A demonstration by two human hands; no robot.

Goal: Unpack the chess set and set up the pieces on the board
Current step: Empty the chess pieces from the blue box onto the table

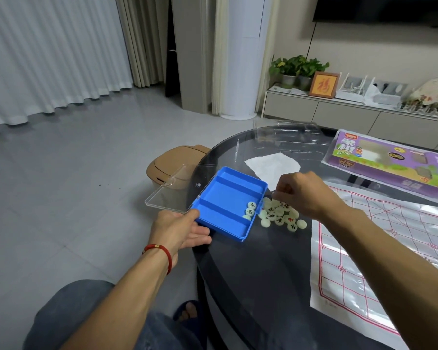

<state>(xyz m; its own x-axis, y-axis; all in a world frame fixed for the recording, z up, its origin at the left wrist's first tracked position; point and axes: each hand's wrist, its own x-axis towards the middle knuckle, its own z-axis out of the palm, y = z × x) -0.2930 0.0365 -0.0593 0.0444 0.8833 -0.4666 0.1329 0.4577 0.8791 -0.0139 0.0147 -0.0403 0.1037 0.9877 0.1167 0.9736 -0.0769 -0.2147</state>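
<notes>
The blue case point(229, 203) lies open under the left hand point(185, 231), which grips its near corner; most pale round pieces point(280, 215) sit heaped on the table point(263, 274) below the right hand point(299, 193), whose fingers curl over the heap. A few remain in the case, and the board point(390, 248) to the right of both hands looks bare, so I judge placing has yet to begin.

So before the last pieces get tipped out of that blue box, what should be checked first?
1. Blue box held steady: ok, left hand grips its near corner.
2. Clear lid open: ok, folded back.
3. Box emptied: not ok, three pieces remain in one compartment.
4. Pile of pieces safely on the table: ok, beside the box.
5. Board sheet laid out: ok, no pieces on it.
6. Right hand free: cannot tell, fingers curled over the pile.
</notes>
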